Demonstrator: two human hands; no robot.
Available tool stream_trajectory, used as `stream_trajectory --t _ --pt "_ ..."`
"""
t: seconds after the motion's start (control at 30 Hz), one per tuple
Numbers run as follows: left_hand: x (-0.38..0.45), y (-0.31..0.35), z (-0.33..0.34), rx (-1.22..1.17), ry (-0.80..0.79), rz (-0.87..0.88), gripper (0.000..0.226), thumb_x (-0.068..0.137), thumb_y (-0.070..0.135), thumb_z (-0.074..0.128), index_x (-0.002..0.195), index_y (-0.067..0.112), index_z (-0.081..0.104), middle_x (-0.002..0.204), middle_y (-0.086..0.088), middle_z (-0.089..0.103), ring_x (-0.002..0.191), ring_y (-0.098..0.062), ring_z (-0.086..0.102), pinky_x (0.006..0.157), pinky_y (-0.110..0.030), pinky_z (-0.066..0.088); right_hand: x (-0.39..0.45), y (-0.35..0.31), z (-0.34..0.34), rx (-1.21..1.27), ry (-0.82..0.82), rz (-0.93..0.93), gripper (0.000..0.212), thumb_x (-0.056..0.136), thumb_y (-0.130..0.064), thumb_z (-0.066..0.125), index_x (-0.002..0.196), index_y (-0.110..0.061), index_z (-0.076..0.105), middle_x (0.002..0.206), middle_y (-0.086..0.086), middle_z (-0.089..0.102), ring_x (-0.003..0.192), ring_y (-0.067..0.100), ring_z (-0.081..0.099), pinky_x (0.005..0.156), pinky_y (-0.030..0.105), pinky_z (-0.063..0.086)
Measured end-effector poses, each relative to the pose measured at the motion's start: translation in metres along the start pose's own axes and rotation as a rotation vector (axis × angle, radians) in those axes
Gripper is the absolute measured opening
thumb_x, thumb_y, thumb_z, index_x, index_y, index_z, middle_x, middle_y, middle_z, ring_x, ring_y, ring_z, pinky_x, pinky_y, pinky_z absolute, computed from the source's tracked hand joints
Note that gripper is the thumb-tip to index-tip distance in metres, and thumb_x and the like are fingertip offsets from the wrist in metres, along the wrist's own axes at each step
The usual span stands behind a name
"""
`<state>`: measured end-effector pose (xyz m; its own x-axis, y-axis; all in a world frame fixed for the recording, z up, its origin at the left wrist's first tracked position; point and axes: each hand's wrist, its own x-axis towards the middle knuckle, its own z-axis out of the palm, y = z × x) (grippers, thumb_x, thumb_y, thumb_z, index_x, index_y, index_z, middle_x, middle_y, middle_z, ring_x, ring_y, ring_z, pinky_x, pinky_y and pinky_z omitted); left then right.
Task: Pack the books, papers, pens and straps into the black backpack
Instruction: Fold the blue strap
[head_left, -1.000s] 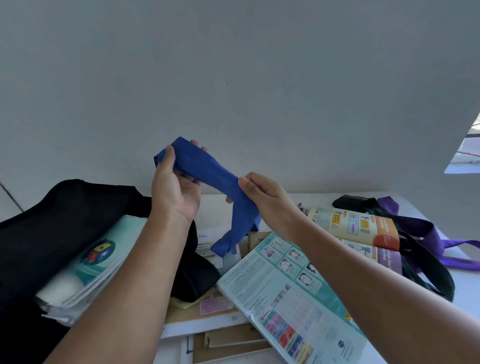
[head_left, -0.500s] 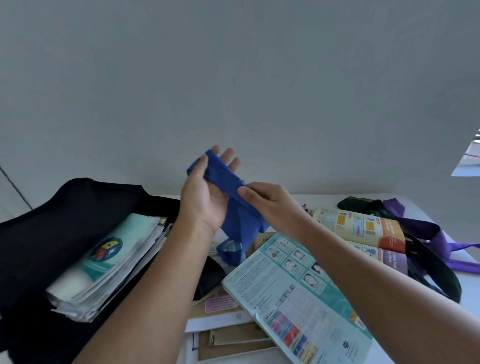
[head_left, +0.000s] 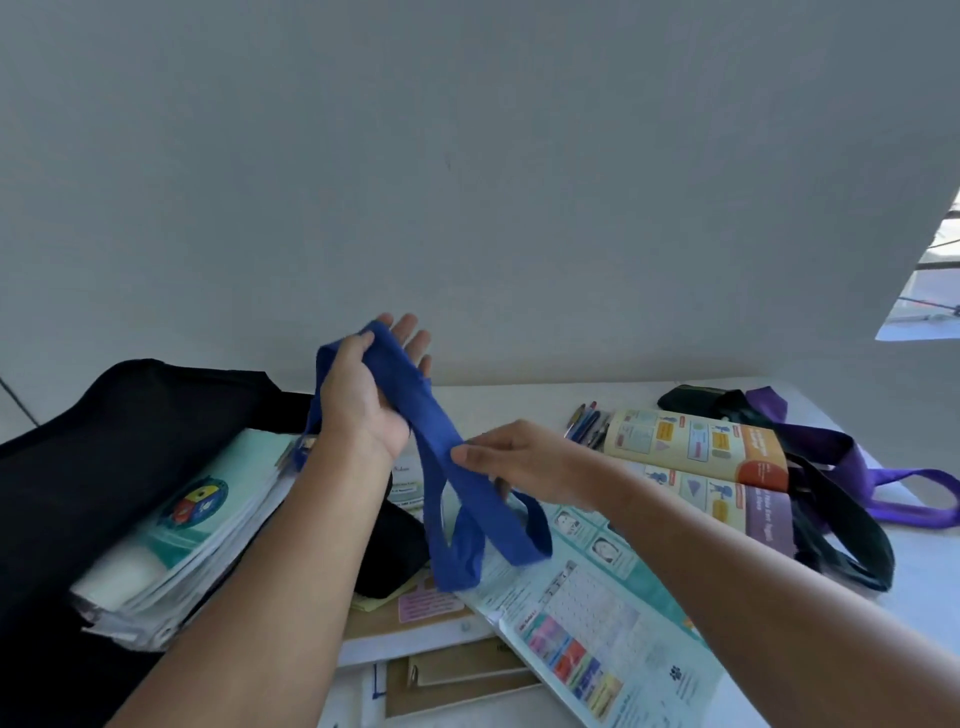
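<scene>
Two hands work one blue strap (head_left: 457, 499) above a cluttered white table (head_left: 924, 566), seen from the head camera. The left hand (head_left: 363, 400) is raised, its thumb pressing the strap's upper end against the palm while the fingertips stand straight behind the fabric. The right hand (head_left: 524, 462) pinches the band lower down between thumb and fingers; the two hands are near each other but not touching. Below the pinch, the strap hangs in loose loops that brush an open teal booklet (head_left: 597, 613).

At left, the black backpack (head_left: 104, 441) lies open with a stack of books and papers (head_left: 197, 525) already inside it. Still out on the table are a cluster of pens (head_left: 589, 421), an orange-and-yellow booklet (head_left: 711, 462), a purple strap (head_left: 883, 467), a black strap (head_left: 841, 530) and brown envelopes (head_left: 457, 670) beneath the teal booklet.

By the look of it, the step in hand is gathering the blue strap into a compact bundle, with the packing roughly part done. Next, the hanging loops likely need folding up into the left hand, so nothing trails or snags, before the bundle is carried left into the backpack's open mouth.
</scene>
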<state>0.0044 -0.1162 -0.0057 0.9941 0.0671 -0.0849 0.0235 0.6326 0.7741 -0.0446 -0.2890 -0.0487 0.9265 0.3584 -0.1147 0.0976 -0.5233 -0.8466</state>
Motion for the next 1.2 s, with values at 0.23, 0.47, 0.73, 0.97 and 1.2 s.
stream_trajectory --t 0.23,0.47,0.73,0.97,1.2 --pt "-0.008 -0.007 -0.001 0.217 -0.156 0.023 0.029 0.103 0.023 0.046 0.109 0.015 0.074 0.103 0.004 0.074 0.092 -0.006 0.068 0.078 -0.026 0.05 0.009 0.01 0.003 0.203 0.047 -0.023 0.043 0.099 -0.023 0.071 0.139 -0.018 0.059 0.098 0.008 0.08 0.086 0.021 0.074 0.089 0.037 0.058" --pt "-0.006 -0.006 0.003 0.173 -0.187 0.043 0.033 0.106 0.016 0.04 0.13 0.016 0.063 0.121 -0.005 0.074 0.113 -0.017 0.071 0.078 -0.033 0.06 0.007 0.005 0.005 0.467 0.206 -0.068 0.044 0.101 -0.011 0.067 0.139 -0.02 0.046 0.096 0.005 0.078 0.088 0.021 0.073 0.082 0.042 0.056" --pt "0.009 -0.009 0.004 0.063 -0.032 0.106 0.022 0.106 0.023 0.05 0.098 0.013 0.068 0.081 0.001 0.077 0.073 -0.015 0.073 0.064 -0.028 0.056 -0.007 -0.004 -0.007 0.812 0.185 -0.074 0.037 0.104 -0.004 0.054 0.14 -0.013 0.058 0.075 0.008 0.065 0.069 0.017 0.055 0.072 0.031 0.044" --pt "0.004 -0.02 0.0 0.065 -0.093 0.061 0.04 0.103 0.043 0.057 0.119 0.007 0.062 0.11 -0.009 0.077 0.098 -0.024 0.076 0.079 -0.04 0.061 -0.01 -0.013 -0.018 0.878 0.236 -0.171 0.038 0.103 -0.008 0.061 0.14 -0.013 0.059 0.09 -0.001 0.07 0.056 0.0 0.063 0.068 0.017 0.053" --pt "-0.002 -0.02 -0.018 -0.13 -0.142 -0.087 0.021 0.106 0.022 0.048 0.113 0.011 0.064 0.12 -0.013 0.073 0.106 -0.024 0.072 0.093 -0.039 0.054 0.007 -0.02 -0.014 0.939 0.287 -0.14 0.029 0.101 -0.008 0.065 0.126 -0.022 0.066 0.098 0.005 0.072 0.085 0.025 0.057 0.086 0.032 0.053"
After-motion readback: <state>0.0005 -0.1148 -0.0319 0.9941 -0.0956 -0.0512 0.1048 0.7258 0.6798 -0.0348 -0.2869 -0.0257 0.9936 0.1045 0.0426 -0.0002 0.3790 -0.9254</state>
